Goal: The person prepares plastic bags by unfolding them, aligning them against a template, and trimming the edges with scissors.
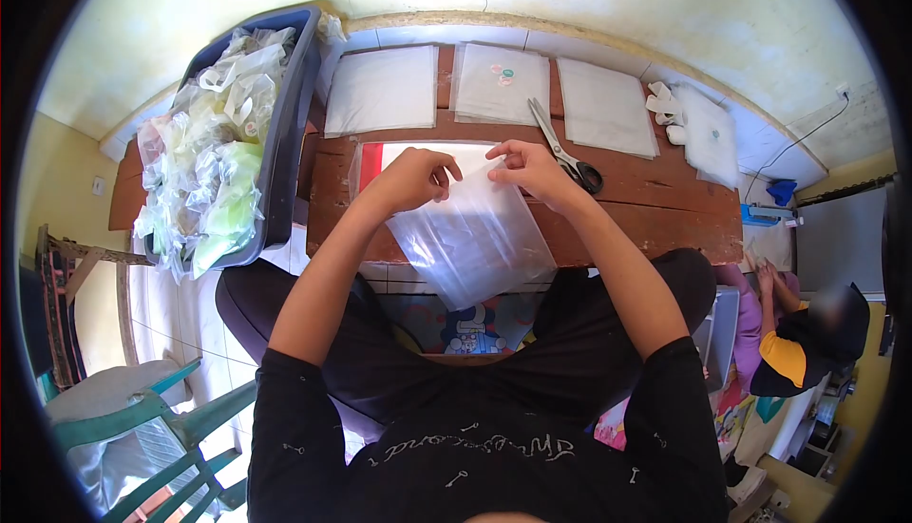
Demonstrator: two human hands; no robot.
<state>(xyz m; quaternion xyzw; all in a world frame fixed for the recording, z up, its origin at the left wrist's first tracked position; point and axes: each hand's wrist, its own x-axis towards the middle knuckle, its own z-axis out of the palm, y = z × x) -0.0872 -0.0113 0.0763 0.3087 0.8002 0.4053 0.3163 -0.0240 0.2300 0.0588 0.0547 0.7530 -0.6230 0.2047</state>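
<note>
A clear plastic bag (pixel 475 243) lies slanted over the near edge of the brown wooden table, its lower part hanging toward my lap. My right hand (pixel 534 173) pinches its upper edge between thumb and forefinger. Just left of it, my left hand (pixel 415 179) hovers over the bag's upper left side, fingers loosely bent and apart, with nothing visible in them. Beneath both hands lies a flat white sheet with a red edge (pixel 370 160), partly covered by the bag and my left hand. Black-handled scissors (pixel 560 148) rest behind my right hand.
Stacks of clear plastic bags (pixel 382 91) line the table's back, near the wall. A dark bin (pixel 290 133) full of crumpled plastic stands at left. A green chair (pixel 180 428) is at lower left. Another person (pixel 779 333) sits at the right.
</note>
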